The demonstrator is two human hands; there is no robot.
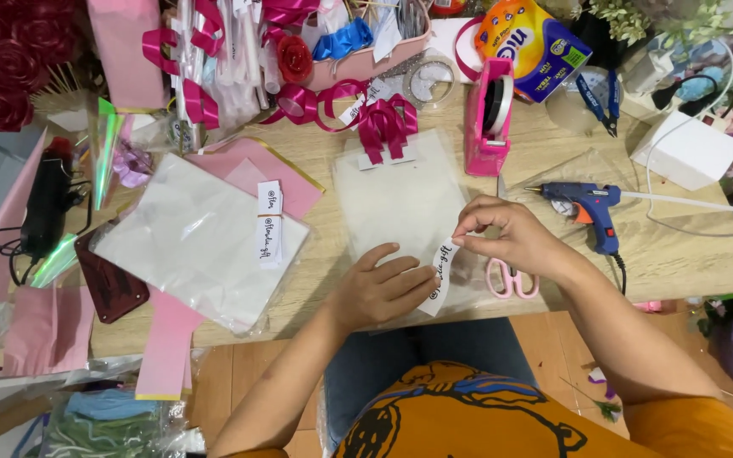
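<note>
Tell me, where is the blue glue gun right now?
The blue glue gun lies on the wooden table, right of the person's right hand, just above the pink scissors and below the white box.

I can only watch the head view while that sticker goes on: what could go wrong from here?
1. The white label strip arches between the left hand and right hand; it could land creased or crooked on the clear bag.
2. The glue gun lies close beside the right forearm, nozzle toward the bag; if hot, it might burn.
3. The pink scissors lie under the right wrist and could get nudged.
</note>
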